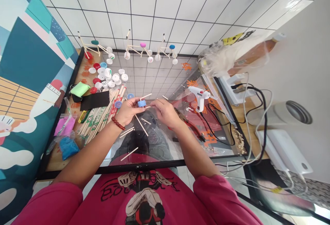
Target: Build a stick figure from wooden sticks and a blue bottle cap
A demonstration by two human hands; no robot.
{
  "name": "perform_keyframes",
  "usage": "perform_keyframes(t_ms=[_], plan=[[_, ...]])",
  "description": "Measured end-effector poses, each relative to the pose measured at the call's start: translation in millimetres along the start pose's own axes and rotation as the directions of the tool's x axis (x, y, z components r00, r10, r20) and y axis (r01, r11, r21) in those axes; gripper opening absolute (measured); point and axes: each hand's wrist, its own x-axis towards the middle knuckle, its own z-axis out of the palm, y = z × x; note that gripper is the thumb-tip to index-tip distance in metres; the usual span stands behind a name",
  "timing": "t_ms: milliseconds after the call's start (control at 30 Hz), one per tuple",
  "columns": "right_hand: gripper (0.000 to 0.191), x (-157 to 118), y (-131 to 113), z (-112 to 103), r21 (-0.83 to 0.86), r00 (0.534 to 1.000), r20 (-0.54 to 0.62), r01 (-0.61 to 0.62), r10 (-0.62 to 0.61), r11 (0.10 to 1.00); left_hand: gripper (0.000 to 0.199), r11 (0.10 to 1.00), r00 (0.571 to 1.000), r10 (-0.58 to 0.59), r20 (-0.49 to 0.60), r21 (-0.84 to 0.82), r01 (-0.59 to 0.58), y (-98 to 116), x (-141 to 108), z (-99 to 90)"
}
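Observation:
My left hand is closed round a blue bottle cap, its thumb and fingers pinching it above the glass table. Short wooden sticks extend from the cap on its right side. My right hand is just right of the cap, thumb and fingertips pinched together at the end of a stick. Two more blue caps lie beside my left hand. Below the hands, loose cut sticks are scattered on the glass.
Bottle caps and bundled chopsticks lie at left. Three small stick-and-cap bicycles stand along the back edge. A glue gun with its cable and orange-handled pliers are at right. A power strip sits further right.

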Motion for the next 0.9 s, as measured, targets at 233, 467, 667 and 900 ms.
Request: perform_keyframes(t_ms=[233, 467, 667, 900], plan=[[0.022, -1, 6, 10, 0.289, 0.987, -0.036, -0.137, 0.154, 0.948, 0.05, 0.999, 0.998, 0.035, -0.052, 0.022, -0.034, -3, 1, 0.7], [0.047, 4, 17, 27, 0.758, 0.89, 0.096, -0.356, 0.446, 0.546, 0.048, 0.998, 0.992, 0.063, -0.113, 0.009, -0.062, 1, 0, 2.2], [0.03, 5, 13, 24, 0.72, 0.86, 0.085, -0.402, 0.504, 0.565, 0.05, 0.996, 0.99, 0.081, -0.117, 0.045, -0.077, -1, -1, 3.6], [0.037, 5, 17, 27, 0.744, 0.842, 0.104, -0.419, 0.53, 0.52, 0.049, 0.996, 0.989, 0.084, -0.119, 0.051, -0.079, -2, -1, 3.7]])
